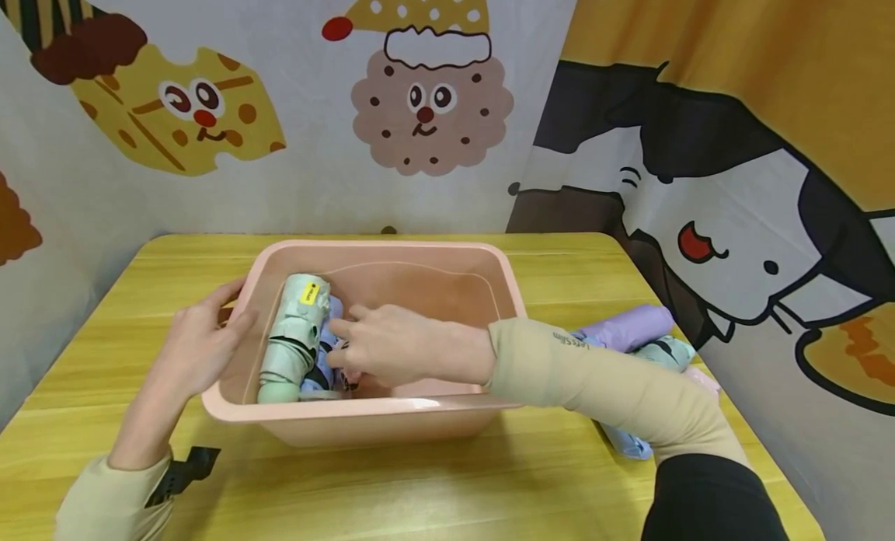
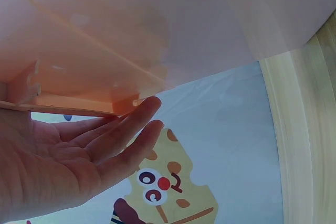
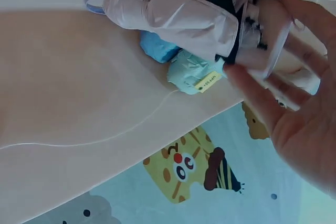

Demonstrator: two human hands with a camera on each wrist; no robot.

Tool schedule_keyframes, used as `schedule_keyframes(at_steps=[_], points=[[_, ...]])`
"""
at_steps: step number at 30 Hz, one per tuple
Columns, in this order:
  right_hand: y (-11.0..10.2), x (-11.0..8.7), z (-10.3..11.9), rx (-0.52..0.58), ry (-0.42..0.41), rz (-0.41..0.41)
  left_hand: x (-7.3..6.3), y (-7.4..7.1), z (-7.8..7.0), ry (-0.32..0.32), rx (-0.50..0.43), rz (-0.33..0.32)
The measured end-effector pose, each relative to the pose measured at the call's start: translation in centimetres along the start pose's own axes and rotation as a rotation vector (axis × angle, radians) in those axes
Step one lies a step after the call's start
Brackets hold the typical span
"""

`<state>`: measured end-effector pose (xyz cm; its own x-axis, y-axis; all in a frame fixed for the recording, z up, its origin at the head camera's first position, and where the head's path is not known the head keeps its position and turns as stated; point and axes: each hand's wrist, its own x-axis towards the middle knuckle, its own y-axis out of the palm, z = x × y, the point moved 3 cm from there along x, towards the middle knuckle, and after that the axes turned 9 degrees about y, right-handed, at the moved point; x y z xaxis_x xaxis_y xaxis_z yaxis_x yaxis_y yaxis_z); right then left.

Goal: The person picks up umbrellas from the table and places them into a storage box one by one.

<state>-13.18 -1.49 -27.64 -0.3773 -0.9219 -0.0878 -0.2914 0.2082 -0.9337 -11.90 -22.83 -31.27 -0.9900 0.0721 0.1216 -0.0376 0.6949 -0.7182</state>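
A pink plastic bin stands on the table. My left hand rests at its left rim; in the left wrist view its straight fingers lie along the outside, below the rim. Inside the bin, at the left, lie a mint green folded umbrella with a yellow tag and a blue folded umbrella. My right hand reaches into the bin beside them. In the right wrist view its thumb and fingers span the handle end of a pale pink folded umbrella, which the hand mostly hides from above.
On the table's right side, partly behind my right forearm, lie a purple folded umbrella, a mint green one, a pink one and a blue one. A printed cloth hangs behind the wooden table.
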Motion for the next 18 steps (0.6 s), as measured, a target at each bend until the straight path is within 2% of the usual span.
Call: schedule_keyframes(at_steps=[5,12,15,18], points=[[0.0,-0.2,0.2,0.000,-0.034,0.050,0.1,0.1,0.0,-0.001,0.000,-0.002],[-0.3,-0.8,-0.4,-0.125,0.014,-0.020,0.0,0.1,0.0,-0.005,0.006,-0.002],[-0.6,-1.5,-0.9,-0.144,0.056,-0.045,0.1,0.1,0.0,-0.007,-0.007,0.003],[-1.3,-2.2,-1.7,-0.128,0.124,-0.037,0.2,0.2,0.1,-0.007,-0.010,0.005]])
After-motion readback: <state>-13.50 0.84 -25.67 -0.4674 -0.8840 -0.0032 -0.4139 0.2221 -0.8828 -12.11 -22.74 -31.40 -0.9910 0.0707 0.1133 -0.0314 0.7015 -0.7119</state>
